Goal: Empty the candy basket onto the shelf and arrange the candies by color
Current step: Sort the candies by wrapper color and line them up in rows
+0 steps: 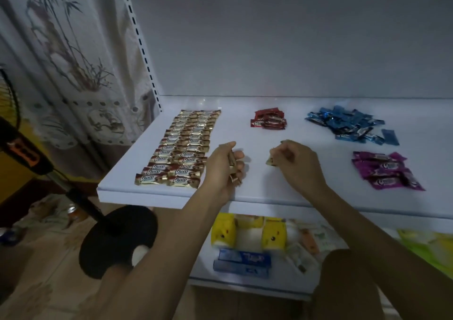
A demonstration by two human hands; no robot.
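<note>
Gripping a few gold candies [234, 178], the left hand [218, 172] hovers over the white shelf [257, 189], just beside two neat gold columns [181, 148]. The right hand [296, 163] pinches a single gold candy [270, 161]. A red pile [268, 119] sits at the back, with a blue heap [350, 126] to its right and a purple bunch [384, 170] nearer the front.

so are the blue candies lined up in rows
No, the blue candies lie in a loose heap; only the gold candies form rows.
</note>
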